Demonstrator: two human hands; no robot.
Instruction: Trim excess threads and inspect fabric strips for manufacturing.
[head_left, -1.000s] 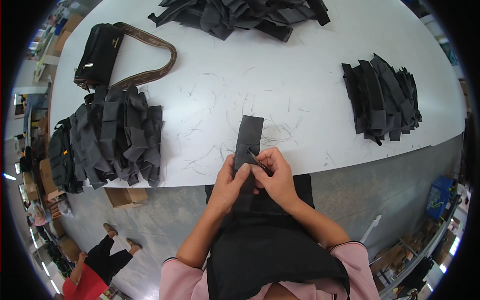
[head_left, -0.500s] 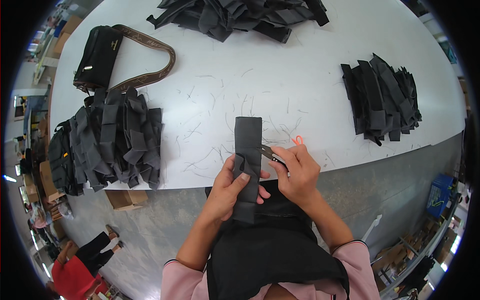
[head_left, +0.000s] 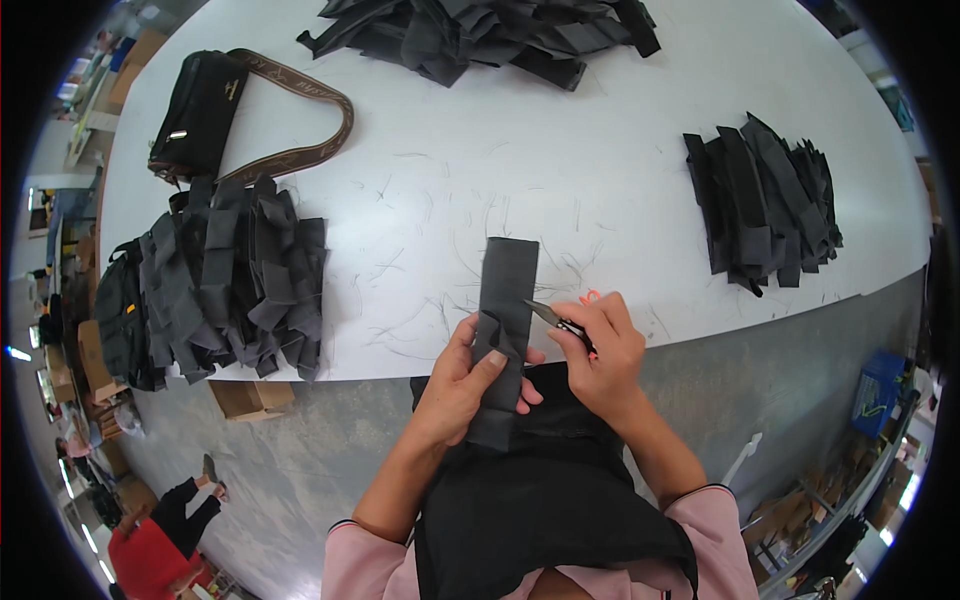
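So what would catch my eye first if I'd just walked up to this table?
Probably the two hands at the near table edge: the left hand grips a dark grey fabric strip while the right hand points small thread snips at its edge. Next, the heaps of similar fabric pieces on the white table: left, right and far side.

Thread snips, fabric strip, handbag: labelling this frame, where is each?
thread snips point(head_left: 545, 315), head view, on the metal blades.
fabric strip point(head_left: 507, 285), head view, upper flat part.
handbag point(head_left: 198, 112), head view, black body.
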